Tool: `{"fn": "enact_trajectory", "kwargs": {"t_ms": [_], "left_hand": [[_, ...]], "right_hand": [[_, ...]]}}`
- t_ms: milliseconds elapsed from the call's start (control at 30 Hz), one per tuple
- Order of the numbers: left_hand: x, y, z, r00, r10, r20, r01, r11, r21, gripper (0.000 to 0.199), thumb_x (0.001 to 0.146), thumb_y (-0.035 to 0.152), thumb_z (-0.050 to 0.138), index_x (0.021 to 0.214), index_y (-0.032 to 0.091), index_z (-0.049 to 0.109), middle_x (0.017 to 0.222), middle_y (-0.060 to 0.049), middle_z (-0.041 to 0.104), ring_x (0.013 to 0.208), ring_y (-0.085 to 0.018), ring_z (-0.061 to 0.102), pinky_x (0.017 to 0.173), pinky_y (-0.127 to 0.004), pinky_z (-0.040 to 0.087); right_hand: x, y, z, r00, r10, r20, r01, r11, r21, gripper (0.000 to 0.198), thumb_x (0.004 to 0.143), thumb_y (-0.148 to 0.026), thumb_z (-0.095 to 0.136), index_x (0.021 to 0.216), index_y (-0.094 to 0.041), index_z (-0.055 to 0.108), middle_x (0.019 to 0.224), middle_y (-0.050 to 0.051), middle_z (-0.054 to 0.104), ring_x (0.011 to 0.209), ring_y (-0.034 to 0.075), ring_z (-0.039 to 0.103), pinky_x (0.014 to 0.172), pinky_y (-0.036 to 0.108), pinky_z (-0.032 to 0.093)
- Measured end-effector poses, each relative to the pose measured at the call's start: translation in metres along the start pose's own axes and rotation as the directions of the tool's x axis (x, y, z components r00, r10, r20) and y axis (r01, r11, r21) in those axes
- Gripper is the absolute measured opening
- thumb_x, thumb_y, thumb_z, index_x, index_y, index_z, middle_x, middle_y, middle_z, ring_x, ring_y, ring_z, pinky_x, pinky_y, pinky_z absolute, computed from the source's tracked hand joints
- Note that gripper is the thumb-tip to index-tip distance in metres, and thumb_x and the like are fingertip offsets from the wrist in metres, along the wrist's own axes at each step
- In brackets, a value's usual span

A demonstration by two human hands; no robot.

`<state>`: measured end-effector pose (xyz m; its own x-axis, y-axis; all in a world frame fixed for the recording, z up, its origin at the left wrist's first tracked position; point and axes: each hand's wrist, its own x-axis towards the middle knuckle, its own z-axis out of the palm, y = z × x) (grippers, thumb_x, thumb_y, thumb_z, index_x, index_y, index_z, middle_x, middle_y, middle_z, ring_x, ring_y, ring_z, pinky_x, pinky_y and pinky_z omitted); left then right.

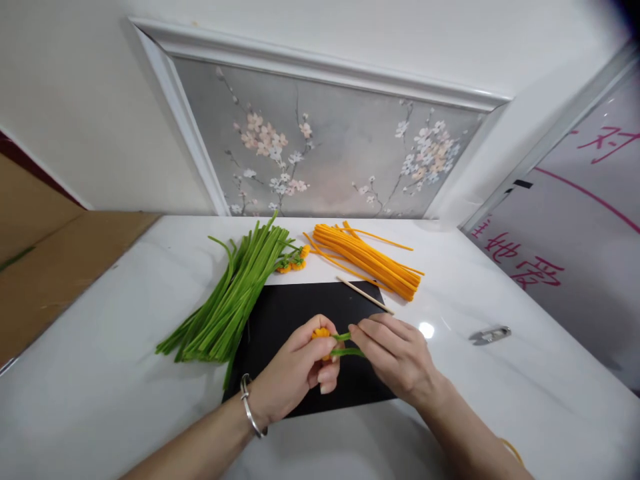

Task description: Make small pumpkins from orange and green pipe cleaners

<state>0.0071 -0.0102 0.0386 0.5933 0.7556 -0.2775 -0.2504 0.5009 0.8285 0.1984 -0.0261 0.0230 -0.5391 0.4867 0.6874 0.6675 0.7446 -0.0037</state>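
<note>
Between the thumb and fingers of my left hand [306,360] is a small orange pipe-cleaner flower [321,333]. Two green pipe-cleaner ends [350,352] run from it to the right. My right hand [395,350] pinches these green ends, its fingertips close to the flower. Both hands are above a black mat [310,303]. Beyond them, a few finished-looking orange flowers with green stems [299,264] lie beside a large bundle of green pipe cleaners [227,307]. A bundle of orange pipe cleaners [367,260] rests at the back right.
A thin wooden stick [365,295] lies across the mat's far right corner. Small metal thread snips [490,335] are on the white table [500,400] at right. Cardboard [65,260] borders the left side, a whiteboard [575,220] the right. A framed floral panel [330,140] stands behind.
</note>
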Motion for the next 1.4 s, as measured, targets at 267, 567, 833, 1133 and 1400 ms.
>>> {"fn": "enact_trajectory", "kwargs": {"t_ms": [267,567,833,1133,1400], "left_hand": [[0.000,0.001,-0.008,0.953,-0.228,0.201,0.267,0.943,-0.196,0.021,0.093,0.032,0.039,0.079,0.018,0.045,0.067,0.002,0.050,0.042,-0.003,0.033,0.040,-0.016,0.029],[0.000,-0.001,-0.004,0.985,-0.158,0.070,0.163,0.985,-0.061,0.013,0.091,0.027,0.046,0.081,0.018,0.045,0.068,0.004,0.045,0.047,-0.004,0.034,0.045,-0.017,0.030],[0.004,0.002,-0.006,0.957,-0.280,0.075,0.268,0.954,0.137,0.015,0.092,0.025,0.041,0.078,0.019,0.042,0.066,0.005,0.046,0.043,-0.003,0.029,0.041,-0.018,0.020],[0.003,0.002,-0.007,0.961,-0.265,0.077,0.254,0.959,0.128,0.014,0.092,0.025,0.044,0.080,0.018,0.043,0.068,0.004,0.051,0.044,-0.003,0.034,0.043,-0.018,0.028],[0.002,0.006,-0.014,0.986,-0.115,0.120,0.105,0.990,0.092,0.017,0.090,0.031,0.056,0.093,0.015,0.056,0.072,-0.001,0.059,0.066,-0.010,0.058,0.067,-0.025,0.049]], "right_hand": [[0.007,0.005,0.005,0.968,0.252,0.015,-0.231,0.861,0.454,0.019,0.093,-0.014,0.050,0.097,-0.019,0.068,0.090,0.006,0.067,0.077,0.013,0.064,0.068,0.023,0.055],[0.010,-0.003,-0.005,0.934,0.266,0.239,-0.356,0.764,0.538,0.015,0.092,-0.014,0.049,0.090,-0.017,0.063,0.084,0.005,0.063,0.073,0.012,0.060,0.064,0.022,0.049],[0.002,-0.007,0.002,0.971,0.156,0.179,-0.179,0.977,0.118,0.021,0.092,-0.011,0.043,0.086,-0.018,0.063,0.076,0.001,0.062,0.060,0.010,0.054,0.052,0.021,0.039],[0.001,-0.007,0.000,0.956,0.191,0.222,-0.223,0.967,0.126,0.022,0.093,-0.013,0.042,0.086,-0.019,0.062,0.080,0.002,0.062,0.062,0.010,0.056,0.050,0.021,0.036],[0.003,-0.007,-0.004,0.971,0.220,0.091,-0.234,0.950,0.207,0.019,0.095,-0.017,0.046,0.087,-0.017,0.063,0.081,0.004,0.065,0.066,0.012,0.058,0.057,0.022,0.043]]}}
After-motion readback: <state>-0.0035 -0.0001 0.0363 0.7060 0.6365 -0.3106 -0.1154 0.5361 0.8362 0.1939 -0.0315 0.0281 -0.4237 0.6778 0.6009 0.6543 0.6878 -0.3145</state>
